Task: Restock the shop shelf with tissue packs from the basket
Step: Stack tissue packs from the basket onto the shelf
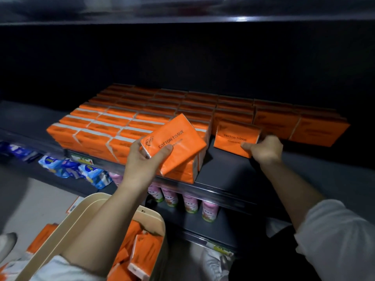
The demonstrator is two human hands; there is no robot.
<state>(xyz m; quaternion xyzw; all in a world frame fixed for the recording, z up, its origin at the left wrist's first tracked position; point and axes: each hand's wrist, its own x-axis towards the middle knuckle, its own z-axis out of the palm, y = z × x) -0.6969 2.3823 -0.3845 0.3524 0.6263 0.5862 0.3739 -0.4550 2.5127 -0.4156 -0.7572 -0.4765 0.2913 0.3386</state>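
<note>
Rows of orange tissue packs [121,120] fill the left and back of a dark shelf [229,169]. My left hand [146,157] grips one orange pack [178,140] marked COTTON TISSUE, tilted above the front right corner of the stacked rows. My right hand [263,149] pinches the lower right corner of a second orange pack [235,138], which stands on the shelf in the gap between the left stacks and the right-hand row [316,126]. A cream basket [85,216] at the bottom left holds several more orange packs [142,248].
The shelf below carries blue-and-white packets [71,167] on the left and pink cans [190,203] in the middle. Bare shelf surface lies in front of my right hand. Loose orange packs [40,238] lie on the floor left of the basket. A shoe [215,264] shows at the bottom.
</note>
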